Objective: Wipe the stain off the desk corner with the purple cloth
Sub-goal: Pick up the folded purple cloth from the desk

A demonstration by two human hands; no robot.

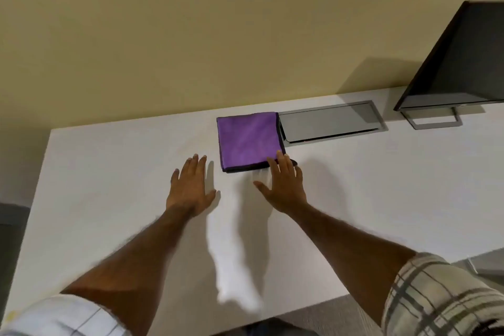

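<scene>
Both hands flat, fingers spread, holding nothing: right hand [283, 185] nearer, fingertips overlapping near right corner of cloth [249, 140]; left hand [191, 185] apart. Folded square on bench [109, 172], straight ahead.

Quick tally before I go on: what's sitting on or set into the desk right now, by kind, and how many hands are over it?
Purple cloth: 1, folded flat
Grey cable hatch set into the desk: 1
Monitor on its stand: 1
Hands: 2, left hand and right hand, both open, the right one's fingertips at the cloth's near edge
Total: 5
</scene>
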